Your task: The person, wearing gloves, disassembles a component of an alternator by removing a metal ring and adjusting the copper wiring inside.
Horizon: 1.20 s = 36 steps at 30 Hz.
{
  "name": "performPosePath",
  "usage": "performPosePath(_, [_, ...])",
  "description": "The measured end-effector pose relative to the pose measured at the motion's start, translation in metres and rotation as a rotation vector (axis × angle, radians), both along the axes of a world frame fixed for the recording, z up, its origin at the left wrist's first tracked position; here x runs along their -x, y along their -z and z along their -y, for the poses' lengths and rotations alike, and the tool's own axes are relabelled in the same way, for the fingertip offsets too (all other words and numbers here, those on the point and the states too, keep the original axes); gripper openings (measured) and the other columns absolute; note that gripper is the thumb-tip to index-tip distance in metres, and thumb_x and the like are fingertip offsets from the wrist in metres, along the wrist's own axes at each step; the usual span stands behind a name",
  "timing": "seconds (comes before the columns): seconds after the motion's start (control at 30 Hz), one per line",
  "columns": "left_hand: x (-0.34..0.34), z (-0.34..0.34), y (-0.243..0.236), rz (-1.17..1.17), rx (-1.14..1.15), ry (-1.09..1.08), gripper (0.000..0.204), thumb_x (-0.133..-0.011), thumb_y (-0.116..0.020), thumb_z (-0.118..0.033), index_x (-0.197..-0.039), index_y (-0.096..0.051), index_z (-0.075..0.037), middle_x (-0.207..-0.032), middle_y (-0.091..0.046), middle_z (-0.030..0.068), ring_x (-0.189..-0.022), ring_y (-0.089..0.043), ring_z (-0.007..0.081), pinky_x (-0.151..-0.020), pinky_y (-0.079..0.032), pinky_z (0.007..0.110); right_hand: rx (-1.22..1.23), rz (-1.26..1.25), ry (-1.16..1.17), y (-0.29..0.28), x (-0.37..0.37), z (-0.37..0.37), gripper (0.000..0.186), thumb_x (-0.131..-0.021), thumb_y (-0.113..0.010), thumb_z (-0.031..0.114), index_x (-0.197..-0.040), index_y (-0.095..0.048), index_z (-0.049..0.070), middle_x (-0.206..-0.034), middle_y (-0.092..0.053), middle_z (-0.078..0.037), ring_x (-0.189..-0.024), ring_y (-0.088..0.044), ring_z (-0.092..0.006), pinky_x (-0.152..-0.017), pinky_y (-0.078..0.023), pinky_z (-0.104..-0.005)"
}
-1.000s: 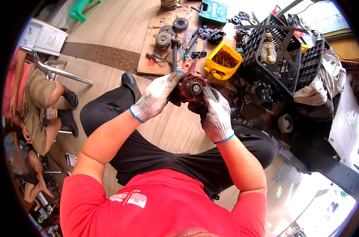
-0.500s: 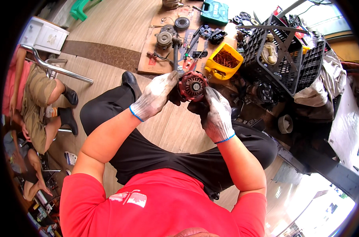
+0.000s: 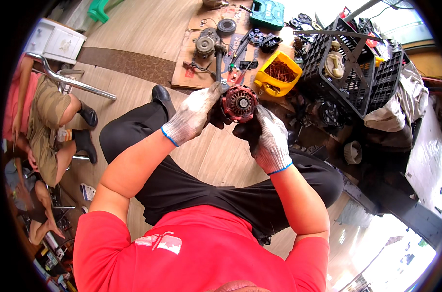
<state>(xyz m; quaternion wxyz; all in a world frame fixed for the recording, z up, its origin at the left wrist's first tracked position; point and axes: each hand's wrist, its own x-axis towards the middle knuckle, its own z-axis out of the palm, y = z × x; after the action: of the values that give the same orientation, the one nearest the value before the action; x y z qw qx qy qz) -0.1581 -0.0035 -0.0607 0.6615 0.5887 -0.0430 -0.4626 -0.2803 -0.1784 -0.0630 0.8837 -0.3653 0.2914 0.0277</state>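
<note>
Between my two gloved hands is an alternator (image 3: 240, 103), round, with dark red windings about a finned hub and a bright shaft end. My left hand (image 3: 202, 108), in a soiled white glove with a blue cuff edge, is closed on its left side. The fingers of my right hand (image 3: 265, 136) wrap its lower right side; that glove is blackened at the fingers. Several fingertips are hidden beneath the part. It is held above the floor, at the near edge of a cardboard sheet (image 3: 184, 80). A long grey metal bar (image 3: 219, 68) lies just beyond it.
On the cardboard are a greasy metal motor housing (image 3: 205, 45), a black ring (image 3: 226, 27) and a teal case (image 3: 267, 13). A cut yellow jug (image 3: 275, 88) holds copper-coloured scraps. Black crates (image 3: 335, 73) stand to the right. Other people (image 3: 48, 112) sit at the left by a metal rail (image 3: 80, 84).
The view has shifted slightly. My hands keep hold of the alternator, which seems turned only a little, if at all.
</note>
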Motion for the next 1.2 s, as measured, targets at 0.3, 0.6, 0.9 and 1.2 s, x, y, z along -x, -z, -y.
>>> performPosePath(0.3, [0.002,0.0,0.001,0.012,0.059,-0.001,0.063,-0.107,-0.044,-0.056,-0.129,-0.06,0.0,-0.102,-0.072,0.0099,-0.083,-0.071,0.0191,-0.067,-0.057,0.032,-0.027,-0.034,-0.001,-0.003,-0.002,-0.001,0.031,-0.104,-0.057,0.029,-0.12,-0.064,0.003,-0.099,-0.069,-0.01,-0.069,-0.067,-0.0204,-0.067,-0.058,-0.0365])
performPosePath(0.6, [0.001,-0.001,0.001,0.007,0.025,0.001,0.065,-0.106,-0.043,-0.058,-0.128,-0.06,0.0,-0.099,-0.072,0.0104,-0.082,-0.071,0.0194,-0.067,-0.057,0.032,-0.011,-0.043,-0.017,0.001,0.0,0.001,0.031,-0.104,-0.057,0.028,-0.121,-0.064,0.004,-0.101,-0.07,-0.01,-0.07,-0.067,-0.0202,-0.068,-0.057,-0.0359])
performPosePath(0.9, [0.001,0.0,0.0,0.027,0.072,0.018,0.069,-0.105,-0.042,-0.06,-0.128,-0.06,0.002,-0.098,-0.072,0.0112,-0.079,-0.072,0.0193,-0.065,-0.057,0.031,-0.018,-0.038,-0.03,0.0,-0.001,0.001,0.03,-0.105,-0.056,0.028,-0.121,-0.065,0.004,-0.101,-0.07,-0.009,-0.07,-0.065,-0.0194,-0.067,-0.055,-0.0342])
performPosePath(1.2, [0.002,-0.001,-0.004,0.029,0.047,0.036,0.071,-0.105,-0.041,-0.06,-0.132,-0.06,0.003,-0.096,-0.071,0.0121,-0.076,-0.071,0.0197,-0.064,-0.057,0.031,0.018,-0.049,-0.026,-0.001,-0.002,-0.001,0.034,-0.105,-0.054,0.03,-0.126,-0.064,0.005,-0.106,-0.071,-0.008,-0.075,-0.065,-0.0186,-0.068,-0.055,-0.0338])
